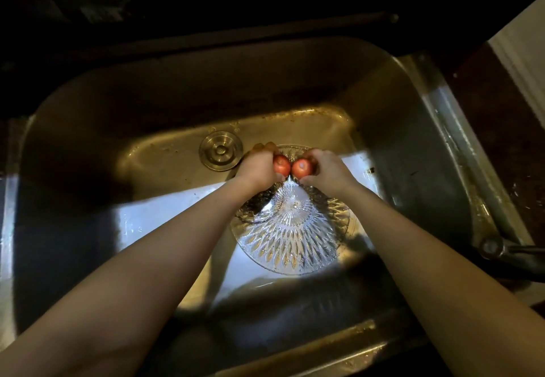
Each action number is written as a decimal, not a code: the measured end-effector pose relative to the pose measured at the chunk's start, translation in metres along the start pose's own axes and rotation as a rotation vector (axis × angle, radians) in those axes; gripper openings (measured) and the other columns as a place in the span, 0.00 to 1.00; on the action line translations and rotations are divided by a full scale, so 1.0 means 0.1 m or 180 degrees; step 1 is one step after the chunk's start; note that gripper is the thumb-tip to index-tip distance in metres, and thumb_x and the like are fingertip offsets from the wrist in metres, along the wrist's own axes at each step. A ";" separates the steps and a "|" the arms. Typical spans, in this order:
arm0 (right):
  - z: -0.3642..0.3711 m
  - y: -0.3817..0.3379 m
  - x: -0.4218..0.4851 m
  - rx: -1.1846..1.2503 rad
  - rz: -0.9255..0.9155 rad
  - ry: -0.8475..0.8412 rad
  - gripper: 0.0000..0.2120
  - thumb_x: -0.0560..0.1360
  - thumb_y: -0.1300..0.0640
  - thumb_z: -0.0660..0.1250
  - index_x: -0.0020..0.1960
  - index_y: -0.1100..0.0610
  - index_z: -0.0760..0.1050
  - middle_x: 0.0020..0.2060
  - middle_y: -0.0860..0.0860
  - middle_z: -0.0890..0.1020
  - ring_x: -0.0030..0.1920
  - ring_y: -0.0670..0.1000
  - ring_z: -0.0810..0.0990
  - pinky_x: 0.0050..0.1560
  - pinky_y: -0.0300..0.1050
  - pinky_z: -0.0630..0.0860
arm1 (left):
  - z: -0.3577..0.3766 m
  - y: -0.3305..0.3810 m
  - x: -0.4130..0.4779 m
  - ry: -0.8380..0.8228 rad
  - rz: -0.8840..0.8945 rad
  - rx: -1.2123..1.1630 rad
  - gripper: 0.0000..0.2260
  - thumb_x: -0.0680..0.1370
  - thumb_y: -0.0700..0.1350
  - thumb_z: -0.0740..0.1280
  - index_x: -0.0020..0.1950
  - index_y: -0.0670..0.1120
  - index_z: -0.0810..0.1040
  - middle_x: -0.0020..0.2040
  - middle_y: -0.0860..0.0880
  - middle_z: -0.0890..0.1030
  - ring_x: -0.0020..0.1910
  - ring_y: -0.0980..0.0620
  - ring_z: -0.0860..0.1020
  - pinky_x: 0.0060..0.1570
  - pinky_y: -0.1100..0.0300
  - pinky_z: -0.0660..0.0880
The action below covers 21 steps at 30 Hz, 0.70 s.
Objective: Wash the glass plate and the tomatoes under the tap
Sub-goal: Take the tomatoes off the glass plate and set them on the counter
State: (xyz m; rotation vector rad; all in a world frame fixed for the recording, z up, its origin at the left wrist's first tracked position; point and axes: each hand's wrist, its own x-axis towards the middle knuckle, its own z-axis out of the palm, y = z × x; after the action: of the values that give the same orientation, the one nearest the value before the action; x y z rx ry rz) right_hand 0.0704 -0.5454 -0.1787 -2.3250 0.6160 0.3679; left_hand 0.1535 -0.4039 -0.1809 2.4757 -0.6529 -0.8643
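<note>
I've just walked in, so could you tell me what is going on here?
A person's left hand grips one tomato and the right hand grips a second tomato, side by side above the glass plate. The plate lies on the floor of the sink near the drain. Running water is hard to make out.

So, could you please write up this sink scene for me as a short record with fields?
setting: steel sink, dimly lit
left hand: grips the left tomato
right hand: grips the right tomato
tomatoes: side by side, held over the far part of the plate
glass plate: cut pattern, lies on the sink floor beneath the hands
drain: on the sink floor, left of the hands
tap: at the sink's right edge; running water cannot be made out
</note>
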 end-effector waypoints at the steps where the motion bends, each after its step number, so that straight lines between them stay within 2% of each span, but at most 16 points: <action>1: 0.00 0.00 0.00 -0.0002 -0.0017 -0.0008 0.25 0.67 0.62 0.74 0.62 0.55 0.70 0.60 0.56 0.72 0.54 0.51 0.71 0.54 0.41 0.67 | 0.00 0.00 -0.01 0.0000 -0.0011 -0.0035 0.27 0.68 0.45 0.74 0.65 0.46 0.69 0.62 0.43 0.74 0.58 0.44 0.74 0.55 0.56 0.70; 5: -0.05 -0.05 -0.06 0.0106 -0.0042 -0.0029 0.25 0.67 0.62 0.74 0.62 0.55 0.71 0.60 0.55 0.72 0.53 0.50 0.71 0.56 0.42 0.70 | -0.06 0.00 -0.08 0.0103 -0.0051 -0.0280 0.26 0.67 0.43 0.75 0.62 0.46 0.70 0.59 0.44 0.76 0.56 0.45 0.75 0.49 0.59 0.69; 7: -0.09 -0.12 -0.11 0.0196 -0.0073 -0.0066 0.25 0.67 0.63 0.74 0.62 0.55 0.71 0.60 0.56 0.72 0.55 0.53 0.74 0.58 0.45 0.74 | -0.13 0.00 -0.14 0.0140 -0.0067 -0.0301 0.25 0.67 0.43 0.75 0.61 0.45 0.71 0.58 0.44 0.77 0.56 0.45 0.76 0.49 0.59 0.70; 9: -0.15 -0.21 -0.18 0.0250 -0.0136 -0.0089 0.24 0.67 0.64 0.73 0.61 0.54 0.71 0.59 0.54 0.71 0.53 0.53 0.76 0.51 0.42 0.76 | -0.21 0.02 -0.23 0.0174 -0.0070 -0.0287 0.25 0.67 0.43 0.75 0.61 0.44 0.72 0.58 0.44 0.77 0.56 0.45 0.76 0.50 0.59 0.70; 11: -0.22 -0.33 -0.25 0.0232 -0.0246 -0.0103 0.24 0.67 0.64 0.73 0.61 0.54 0.71 0.58 0.53 0.71 0.51 0.52 0.75 0.45 0.37 0.74 | -0.33 0.03 -0.34 0.0251 -0.0031 -0.0332 0.25 0.66 0.43 0.76 0.60 0.43 0.72 0.58 0.44 0.77 0.56 0.45 0.76 0.50 0.60 0.69; 14: -0.33 -0.55 -0.36 0.0120 -0.0447 -0.0141 0.24 0.67 0.63 0.73 0.61 0.55 0.71 0.59 0.54 0.72 0.54 0.53 0.75 0.51 0.43 0.74 | -0.56 0.04 -0.57 0.0389 0.0017 -0.0449 0.26 0.65 0.42 0.76 0.60 0.43 0.72 0.58 0.43 0.78 0.56 0.46 0.76 0.49 0.60 0.69; 18: -0.50 -0.93 -0.54 -0.0099 -0.0681 -0.0241 0.24 0.67 0.60 0.74 0.61 0.53 0.72 0.57 0.53 0.74 0.51 0.49 0.73 0.50 0.41 0.73 | -0.89 0.03 -0.92 0.0608 0.0029 -0.0515 0.26 0.65 0.42 0.77 0.60 0.45 0.73 0.58 0.45 0.77 0.57 0.46 0.75 0.51 0.59 0.69; 21: -0.61 -1.26 -0.68 -0.0186 -0.0900 -0.0325 0.25 0.66 0.58 0.75 0.61 0.53 0.72 0.57 0.53 0.73 0.53 0.49 0.74 0.54 0.43 0.75 | -1.16 0.01 -1.23 0.0831 0.0069 -0.0614 0.24 0.63 0.41 0.77 0.57 0.46 0.74 0.56 0.45 0.78 0.55 0.47 0.76 0.53 0.58 0.72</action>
State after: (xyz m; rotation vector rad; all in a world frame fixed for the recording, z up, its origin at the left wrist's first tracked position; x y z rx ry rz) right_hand 0.0836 -0.4838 -0.0366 -2.3897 0.2246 0.3727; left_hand 0.1452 -0.3077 -0.0421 2.3468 -0.4801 -0.5537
